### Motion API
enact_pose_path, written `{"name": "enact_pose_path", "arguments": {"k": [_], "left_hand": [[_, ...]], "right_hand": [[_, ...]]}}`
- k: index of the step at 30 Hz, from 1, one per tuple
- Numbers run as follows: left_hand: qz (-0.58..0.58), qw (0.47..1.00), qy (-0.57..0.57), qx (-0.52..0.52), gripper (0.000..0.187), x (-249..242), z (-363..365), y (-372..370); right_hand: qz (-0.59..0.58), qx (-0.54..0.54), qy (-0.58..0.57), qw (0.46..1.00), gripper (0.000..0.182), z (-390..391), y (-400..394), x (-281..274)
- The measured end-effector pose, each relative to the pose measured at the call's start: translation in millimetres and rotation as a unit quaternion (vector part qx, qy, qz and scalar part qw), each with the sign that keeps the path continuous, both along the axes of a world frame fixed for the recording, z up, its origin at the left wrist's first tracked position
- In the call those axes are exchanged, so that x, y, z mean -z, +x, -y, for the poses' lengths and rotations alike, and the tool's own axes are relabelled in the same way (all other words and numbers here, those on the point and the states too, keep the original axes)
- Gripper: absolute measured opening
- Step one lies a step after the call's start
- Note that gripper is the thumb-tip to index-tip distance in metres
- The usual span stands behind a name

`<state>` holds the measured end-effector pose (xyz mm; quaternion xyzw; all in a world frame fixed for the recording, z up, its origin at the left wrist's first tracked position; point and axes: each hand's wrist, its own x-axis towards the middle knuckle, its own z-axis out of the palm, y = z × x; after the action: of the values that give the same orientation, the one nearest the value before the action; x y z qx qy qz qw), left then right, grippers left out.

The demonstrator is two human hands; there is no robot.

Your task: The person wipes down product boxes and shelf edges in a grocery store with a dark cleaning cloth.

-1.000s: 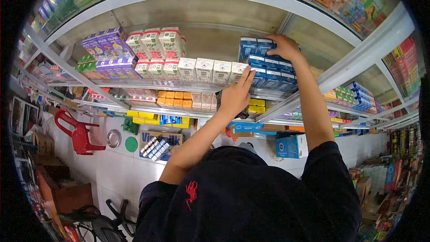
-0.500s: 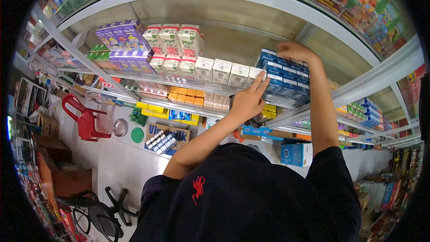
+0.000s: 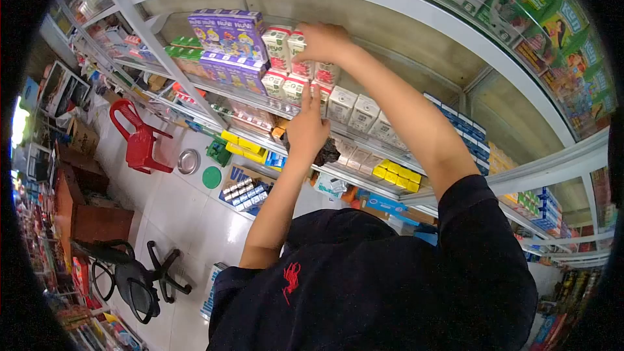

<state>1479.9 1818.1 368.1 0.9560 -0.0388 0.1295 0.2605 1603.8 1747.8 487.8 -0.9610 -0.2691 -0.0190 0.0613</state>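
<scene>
My right hand [image 3: 323,44] is at the upper row of white Jeyo cartons [image 3: 278,49] with red tops, its thumb in front and its fingers over the top of one carton, partly hiding it and its neighbour. Lower down, my left hand [image 3: 308,131] holds nothing; two fingers stretch up towards the lower row of Jeyo cartons [image 3: 294,90], the others are curled. Purple boxes [image 3: 227,34] stand stacked just left of the cartons. Plain white cartons [image 3: 364,113] line the shelf to the right, partly behind my right forearm.
Dark blue packs [image 3: 473,131] stand farther right on the shelf. Its white front rail [image 3: 351,131] runs below the cartons. Small yellow boxes [image 3: 396,175] sit one level down. A red chair [image 3: 144,146], a black office chair [image 3: 133,283] and a metal bowl [image 3: 188,161] are on the floor.
Both hands have moved left along the shelf, my right hand from the dark blue packs to the Jeyo cartons and my left hand from the plain white cartons. The view has shifted too.
</scene>
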Motion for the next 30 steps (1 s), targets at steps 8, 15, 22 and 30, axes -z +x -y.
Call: {"name": "enact_pose_path", "arguments": {"k": [8,15,22,30], "left_hand": [[0.005,1.0,0.019,-0.01,0.074,6,3,4],[0.066,0.998,-0.015,-0.015,0.074,11,6,6],[0.058,0.998,0.024,-0.005,0.071,10,3,4],[0.103,0.993,0.046,-0.026,0.07,17,5,8]], "right_hand": [[0.066,0.033,0.079,0.994,0.069,47,11,-19],[0.156,0.052,0.028,0.986,0.068,59,60,-9],[0.119,0.017,0.022,0.993,0.068,36,98,12],[-0.028,0.067,-0.002,0.997,0.069,13,127,60]]}}
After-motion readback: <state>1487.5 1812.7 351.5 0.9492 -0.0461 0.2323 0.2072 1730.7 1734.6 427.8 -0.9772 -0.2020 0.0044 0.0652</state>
